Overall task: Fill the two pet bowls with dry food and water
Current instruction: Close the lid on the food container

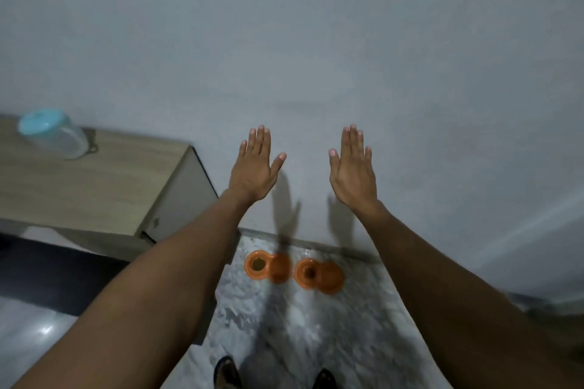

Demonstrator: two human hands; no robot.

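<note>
Both arms reach forward at about the same height. The left hand [254, 167] and the right hand [352, 169] are released, fingers straight and close together, backs toward the camera, holding nothing and apart from each other. They are raised in front of a plain grey wall [316, 41], where their shadows fall. Below them, on the marbled floor [300, 325] close to the foot of the wall, two orange pet bowls sit side by side: the left bowl [268, 269] and the right bowl [319, 276]. Each looks like a pair of joined round dishes, and what they contain is too blurred to tell. At the left stands a wooden desk [79, 186] carrying a clear jar [60, 136] with a pale blue lid. The toes of two dark shoes [227, 373] show at the bottom edge.
</note>
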